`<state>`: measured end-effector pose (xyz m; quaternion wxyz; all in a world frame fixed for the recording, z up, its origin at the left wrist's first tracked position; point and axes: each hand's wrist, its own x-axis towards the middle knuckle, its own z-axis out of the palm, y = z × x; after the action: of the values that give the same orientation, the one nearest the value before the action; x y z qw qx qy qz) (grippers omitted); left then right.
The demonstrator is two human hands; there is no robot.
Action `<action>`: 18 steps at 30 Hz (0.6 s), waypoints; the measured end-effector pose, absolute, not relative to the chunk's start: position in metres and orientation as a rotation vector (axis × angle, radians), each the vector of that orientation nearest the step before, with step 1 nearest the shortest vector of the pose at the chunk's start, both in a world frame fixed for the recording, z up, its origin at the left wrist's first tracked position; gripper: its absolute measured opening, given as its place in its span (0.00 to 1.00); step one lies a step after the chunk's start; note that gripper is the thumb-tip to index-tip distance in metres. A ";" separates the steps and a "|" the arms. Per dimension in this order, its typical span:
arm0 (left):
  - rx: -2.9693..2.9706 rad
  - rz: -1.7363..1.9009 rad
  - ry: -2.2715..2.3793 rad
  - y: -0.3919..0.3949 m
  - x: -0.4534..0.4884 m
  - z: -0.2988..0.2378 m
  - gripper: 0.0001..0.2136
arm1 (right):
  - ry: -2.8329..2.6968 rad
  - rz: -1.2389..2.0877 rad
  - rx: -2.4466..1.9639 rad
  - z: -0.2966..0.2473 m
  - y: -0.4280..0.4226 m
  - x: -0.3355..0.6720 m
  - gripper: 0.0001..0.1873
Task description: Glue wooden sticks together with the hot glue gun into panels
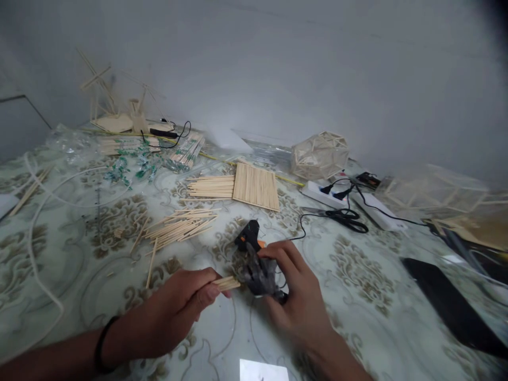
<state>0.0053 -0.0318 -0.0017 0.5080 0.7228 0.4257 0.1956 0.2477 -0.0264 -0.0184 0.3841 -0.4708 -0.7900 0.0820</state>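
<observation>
My left hand [170, 312] is closed in a pinch on a few thin wooden sticks [227, 283], held level with their ends pointing right. My right hand [296, 296] is wrapped round a black glue gun [254, 259] with an orange trigger, its body tilted and its lower end close to the stick ends. A black cord runs from the gun toward the right. A loose heap of sticks [178, 226] lies just beyond my left hand on the patterned table cover [119, 233].
A flat panel of joined sticks [256, 186] lies further back, beside a stick bundle [210, 186]. A stick polyhedron [319, 154], white power strip [323, 193], black scissors [349, 218] and dark flat object [452, 307] are at right. Stick structures [115, 108] stand back left.
</observation>
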 end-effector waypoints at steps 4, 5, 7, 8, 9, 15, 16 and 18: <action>1.806 0.618 1.072 -0.035 0.001 -0.009 0.19 | -2.064 0.165 -1.221 -0.024 -0.033 0.243 0.25; 1.800 0.626 1.075 -0.035 0.000 -0.012 0.18 | -2.081 0.134 -1.216 -0.025 -0.035 0.242 0.26; 1.784 0.616 1.045 -0.036 -0.002 -0.017 0.17 | -2.112 0.069 -1.201 -0.026 -0.036 0.241 0.27; 1.772 0.610 1.024 -0.036 -0.002 -0.019 0.17 | -2.123 0.045 -1.193 -0.026 -0.037 0.240 0.27; 1.761 0.609 1.007 -0.036 -0.002 -0.020 0.17 | -2.129 0.028 -1.187 -0.026 -0.037 0.239 0.27; 1.719 0.555 0.969 -0.034 0.003 -0.020 0.14 | -2.129 0.019 -1.177 -0.028 -0.036 0.237 0.27; 1.713 0.554 0.957 -0.035 0.003 -0.021 0.14 | -2.130 0.017 -1.179 -0.028 -0.036 0.237 0.27; 1.719 0.568 0.929 -0.035 0.002 -0.022 0.12 | -2.134 0.019 -1.182 -0.028 -0.036 0.237 0.26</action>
<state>0.0024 -0.0348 -0.0216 0.5255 0.7189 0.3883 0.2373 0.2369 -0.0355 -0.0279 0.3439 -0.4551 -0.8213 0.0075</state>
